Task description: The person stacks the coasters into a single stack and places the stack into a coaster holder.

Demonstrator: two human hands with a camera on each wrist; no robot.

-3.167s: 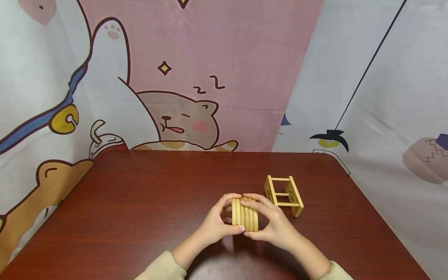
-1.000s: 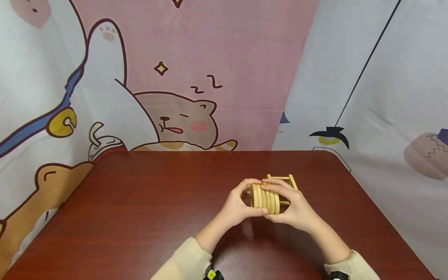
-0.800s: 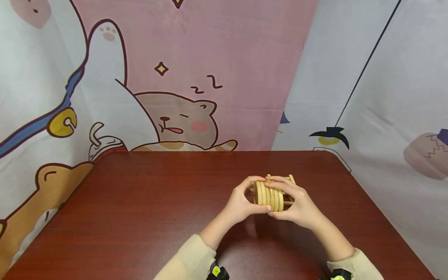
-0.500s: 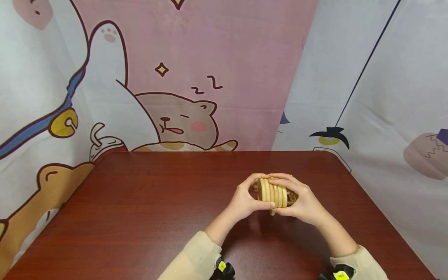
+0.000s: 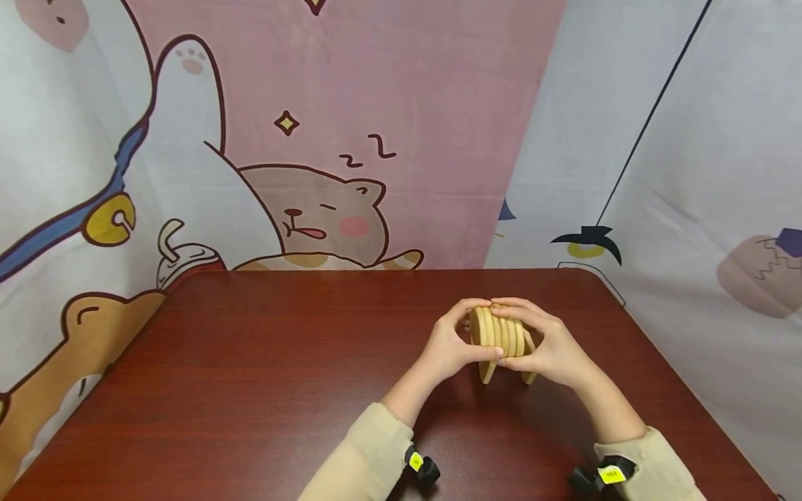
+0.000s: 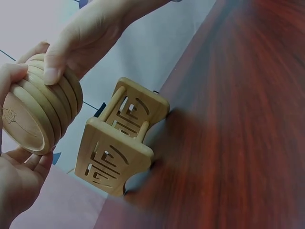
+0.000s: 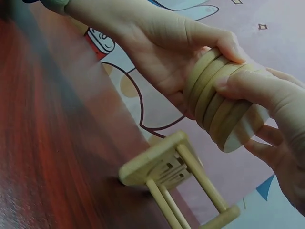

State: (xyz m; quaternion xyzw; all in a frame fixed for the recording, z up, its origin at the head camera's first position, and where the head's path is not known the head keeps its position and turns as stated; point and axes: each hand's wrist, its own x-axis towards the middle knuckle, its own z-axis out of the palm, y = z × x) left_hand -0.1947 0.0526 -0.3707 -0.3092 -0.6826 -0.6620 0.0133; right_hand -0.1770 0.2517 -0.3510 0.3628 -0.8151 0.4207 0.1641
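Both hands hold a stack of several round wooden coasters [image 5: 500,335], tipped on its side so the discs stand on edge. My left hand [image 5: 446,349] grips it from the left, thumb along the near side and fingers over the top. From the right, my right hand [image 5: 556,349] grips the other end in the same way. An end coaster shows a line engraving in the left wrist view. The wooden coaster rack [image 6: 116,157], with cut-out side panels joined by rods, stands on the table below the raised stack. Hands and stack hide most of it in the head view.
The dark red wooden table [image 5: 282,390] extends widely to the left of the hands. A cartoon-printed cloth [image 5: 438,139] hangs behind its far edge and at both sides. Black wrist cameras [image 5: 422,467] sit at the sleeve cuffs.
Both hands have carried the coaster stack right and away from the body, from in front of the rack to over it. The rack's front feet now show beneath the stack.
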